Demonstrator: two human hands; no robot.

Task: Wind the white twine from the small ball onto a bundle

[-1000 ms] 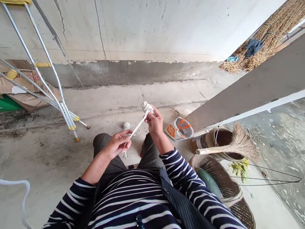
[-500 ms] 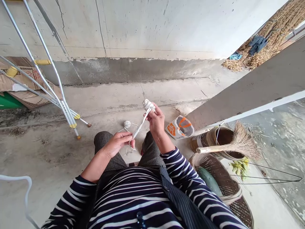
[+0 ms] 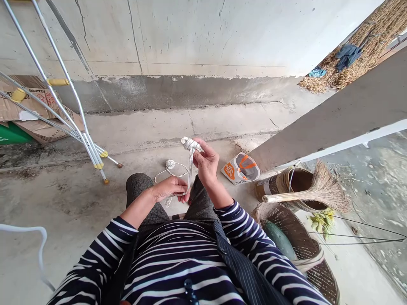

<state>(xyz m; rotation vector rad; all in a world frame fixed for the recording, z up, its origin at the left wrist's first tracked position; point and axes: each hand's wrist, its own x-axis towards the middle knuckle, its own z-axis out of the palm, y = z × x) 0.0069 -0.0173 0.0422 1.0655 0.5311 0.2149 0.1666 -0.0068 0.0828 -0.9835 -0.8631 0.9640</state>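
My right hand (image 3: 206, 165) is closed on a small bundle of wound white cord (image 3: 191, 144), with fingers and thumb around its right end. A length of white cord (image 3: 190, 169) hangs from the bundle down to my left hand (image 3: 171, 189). The fingers of that hand are pinched on the cord, above my knees. On the floor past my left knee lies a ball of white cord (image 3: 170, 164), with a loose strand curving from it. Whether a core sits inside the bundle is hidden.
Aluminium crutches (image 3: 74, 97) lean at the left by cardboard boxes (image 3: 41, 108). To the right stand an orange and white bag (image 3: 241, 168), a bucket (image 3: 267, 188) with a broom (image 3: 324, 188) across it, and a woven basket (image 3: 305, 228) holding a green melon (image 3: 280, 240).
The bundle has turned and shifted left in my right hand. My left hand has moved right, and the cord between the hands now hangs more upright. More loose strand shows by the ball.
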